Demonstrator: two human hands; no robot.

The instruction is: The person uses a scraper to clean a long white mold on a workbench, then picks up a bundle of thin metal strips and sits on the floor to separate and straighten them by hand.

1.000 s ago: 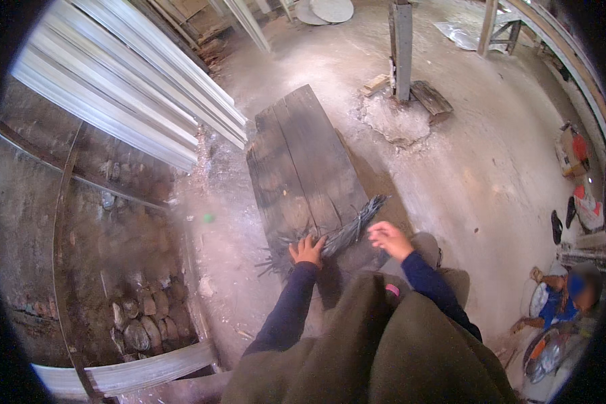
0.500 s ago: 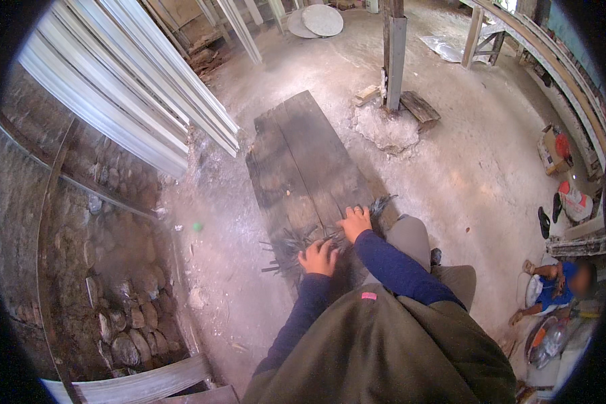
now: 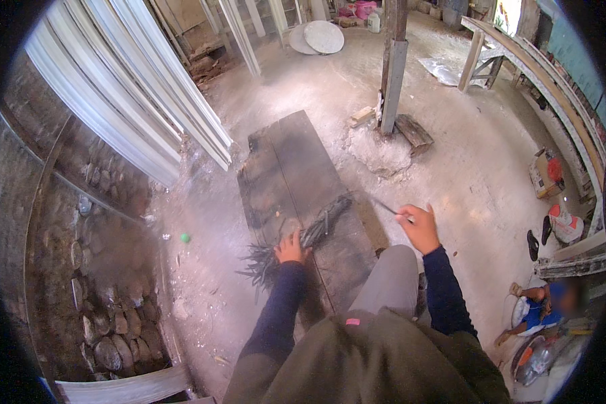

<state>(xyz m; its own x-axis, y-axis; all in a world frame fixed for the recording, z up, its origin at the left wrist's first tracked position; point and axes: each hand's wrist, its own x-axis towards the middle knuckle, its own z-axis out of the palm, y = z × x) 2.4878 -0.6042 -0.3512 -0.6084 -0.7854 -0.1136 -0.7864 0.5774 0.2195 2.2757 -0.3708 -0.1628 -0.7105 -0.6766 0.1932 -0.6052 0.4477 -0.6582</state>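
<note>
Bunched dark strips jut either side of the left hand, fingers spread — the right hand pinches a single strip.

Pale floor; post on rough base; stonework at left; wooden bench along right; teal wall behind; bright opening beyond.

Dark wooden bench. Bundle of dark strips lies slantwise across its near half, frayed end poking past left edge, other end near right edge.
</note>
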